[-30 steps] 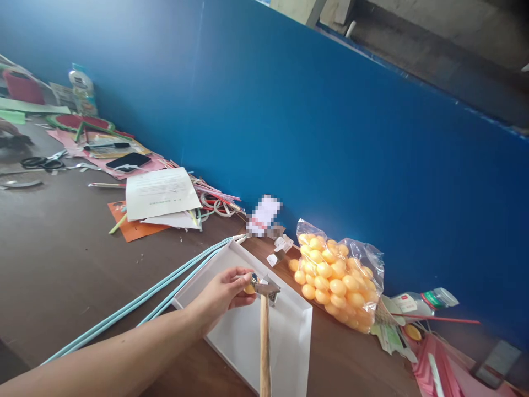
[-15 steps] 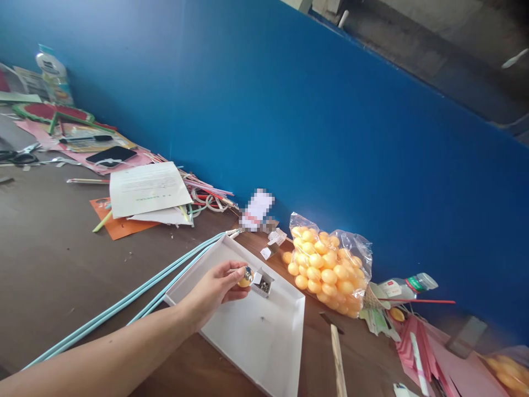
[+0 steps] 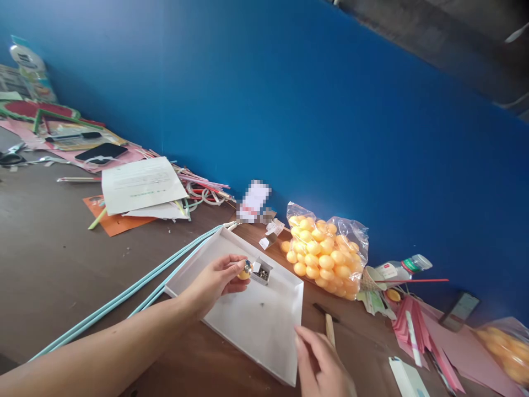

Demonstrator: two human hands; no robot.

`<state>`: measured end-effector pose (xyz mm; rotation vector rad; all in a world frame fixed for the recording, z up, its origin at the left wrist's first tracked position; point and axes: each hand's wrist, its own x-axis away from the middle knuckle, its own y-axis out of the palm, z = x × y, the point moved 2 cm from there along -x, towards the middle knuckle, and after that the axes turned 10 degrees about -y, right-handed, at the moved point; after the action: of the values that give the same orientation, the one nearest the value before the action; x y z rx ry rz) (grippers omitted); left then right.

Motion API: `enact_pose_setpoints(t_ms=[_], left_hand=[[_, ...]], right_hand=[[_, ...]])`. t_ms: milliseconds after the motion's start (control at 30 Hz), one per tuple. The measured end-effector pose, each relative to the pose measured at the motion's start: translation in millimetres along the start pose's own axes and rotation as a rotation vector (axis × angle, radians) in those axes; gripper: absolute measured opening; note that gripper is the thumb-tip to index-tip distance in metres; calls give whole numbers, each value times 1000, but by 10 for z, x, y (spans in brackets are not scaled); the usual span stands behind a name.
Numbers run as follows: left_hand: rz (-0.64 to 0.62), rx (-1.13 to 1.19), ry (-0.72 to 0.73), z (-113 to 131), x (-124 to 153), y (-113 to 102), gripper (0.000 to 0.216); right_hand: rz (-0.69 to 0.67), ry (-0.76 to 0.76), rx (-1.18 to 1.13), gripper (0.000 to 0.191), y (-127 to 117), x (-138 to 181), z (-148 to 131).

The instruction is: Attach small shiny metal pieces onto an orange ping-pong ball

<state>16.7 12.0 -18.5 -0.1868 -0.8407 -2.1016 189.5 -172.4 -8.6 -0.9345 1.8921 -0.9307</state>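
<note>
My left hand (image 3: 221, 281) is closed around a small ball (image 3: 246, 270), orange with a shiny metallic surface, above the white tray (image 3: 256, 325). Just right of the ball, a small open box (image 3: 262, 272) of tiny dark metal pieces sits in the tray. My right hand (image 3: 324, 361) is at the tray's right edge with thumb and forefinger drawn together; I cannot make out whether anything is between them. Beyond it lies a hammer (image 3: 329, 325), its wooden handle partly hidden by that hand.
A clear bag of orange balls (image 3: 326, 256) stands against the blue partition (image 3: 264, 110). Pale blue sticks (image 3: 136, 289) run left of the tray. Papers (image 3: 142, 184) lie at the left; a bottle (image 3: 403, 270), pink sheets (image 3: 458, 353) and a phone (image 3: 460, 311) at the right.
My right hand has come into view at the lower right, beside the tray and over the hammer handle. My left hand still holds the ball in nearly the same place. The view has shifted slightly.
</note>
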Motion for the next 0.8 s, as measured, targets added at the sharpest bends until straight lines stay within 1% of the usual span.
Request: enact_pose_setpoints(t_ms=[33,67,100,167,233,333,500,567,667,733,800], left_hand=[[3,3,1,1,-7,-3,38],[5,6,1,5,-14,-6,37],[9,9,-1,12,-20,-7,38],[20,11,-7,32,-26,-7,38],[27,6,-13,54,-24,-3,38],[20,6,-18,78,-10,4,38],[21,27,-26,107,24,18,40],[26,27,-29,117,38,28,40],[16,28,-20,113,44,38,40],[-4,38,-16,94,32,35,39],[-33,62,-14,72,12,24,37]], right_hand=[[-135,-42,0,23,65,-118,-96],[-207,-34,33,22,115,-230,-179],[-257,-25,71,22,162,-333,-254],[-334,-60,128,21,259,-502,-376],[-373,-107,188,18,353,-609,-445],[-384,-167,243,13,467,-675,-470],[-351,-172,261,15,514,-681,-451],[-266,-150,135,14,480,-691,-477],[-74,-110,-257,17,408,-735,-581],[-30,-76,-485,20,387,-773,-676],[-43,-32,-646,19,394,-801,-761]])
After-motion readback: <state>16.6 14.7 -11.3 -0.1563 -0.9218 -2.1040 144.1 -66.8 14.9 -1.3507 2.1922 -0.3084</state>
